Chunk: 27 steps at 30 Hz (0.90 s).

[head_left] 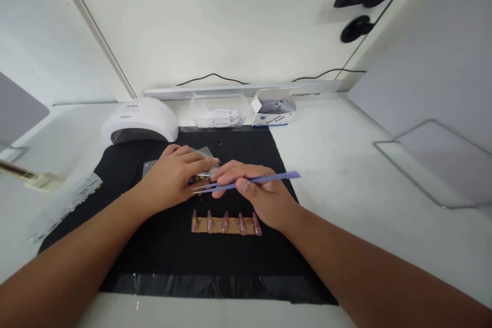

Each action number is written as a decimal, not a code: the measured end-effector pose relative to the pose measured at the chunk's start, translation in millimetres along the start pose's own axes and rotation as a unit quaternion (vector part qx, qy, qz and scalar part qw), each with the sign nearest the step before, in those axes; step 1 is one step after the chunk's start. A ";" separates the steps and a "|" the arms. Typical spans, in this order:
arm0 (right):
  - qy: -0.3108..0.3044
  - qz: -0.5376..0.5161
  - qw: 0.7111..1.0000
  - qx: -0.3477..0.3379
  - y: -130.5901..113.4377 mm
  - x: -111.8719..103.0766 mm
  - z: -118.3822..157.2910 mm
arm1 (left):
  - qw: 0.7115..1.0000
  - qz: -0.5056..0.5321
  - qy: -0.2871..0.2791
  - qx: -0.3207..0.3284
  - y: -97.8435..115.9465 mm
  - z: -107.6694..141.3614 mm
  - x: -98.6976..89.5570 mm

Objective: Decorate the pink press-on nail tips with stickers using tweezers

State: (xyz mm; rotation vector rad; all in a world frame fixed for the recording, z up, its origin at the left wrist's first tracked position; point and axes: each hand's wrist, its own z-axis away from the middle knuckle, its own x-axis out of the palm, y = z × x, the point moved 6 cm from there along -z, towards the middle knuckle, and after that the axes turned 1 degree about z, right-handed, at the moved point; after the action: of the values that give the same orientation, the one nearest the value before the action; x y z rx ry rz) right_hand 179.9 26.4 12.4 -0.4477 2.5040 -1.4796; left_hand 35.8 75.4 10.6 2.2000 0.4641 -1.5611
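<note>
My right hand [265,195] is closed around purple tweezers [269,178], whose thin metal tips point left. The fingertips of this hand also reach a clear plastic packet [207,175] with small dark and gold pieces showing through. My left hand [172,177] is closed on the packet's left side, its fingers covering part of it. Just below both hands, a tan strip [217,225] lies on a black mat [161,261]. Several long, pointed pinkish false nails [226,222] stand in a row on the strip, touched by neither hand.
A white nail lamp [140,118] stands at the back left. Behind the mat are a clear tray [219,107] with white packets and an alcohol pads box [272,110]. A shiny sticker sheet [69,205] and a bottle brush cap [42,181] are at left; a metal stand [415,179] is at right.
</note>
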 end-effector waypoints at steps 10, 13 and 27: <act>0.044 -0.031 0.998 0.009 3.1 -3.6 1.7 | 1.000 0.003 -0.003 0.003 5.6 0.8 -4.5; 0.067 -0.056 0.996 0.018 7.3 -8.1 3.6 | 0.999 0.011 0.031 -0.001 4.5 3.0 -8.7; 0.120 -0.072 0.990 0.006 -2.3 -19.0 5.5 | 0.942 0.287 0.164 -0.052 -5.6 23.4 -18.4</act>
State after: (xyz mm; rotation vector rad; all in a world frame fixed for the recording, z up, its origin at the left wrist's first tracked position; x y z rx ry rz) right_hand 199.8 27.6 12.1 -0.4843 2.6948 -1.6929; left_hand 8.2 67.8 20.4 2.2410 -0.0199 -0.8524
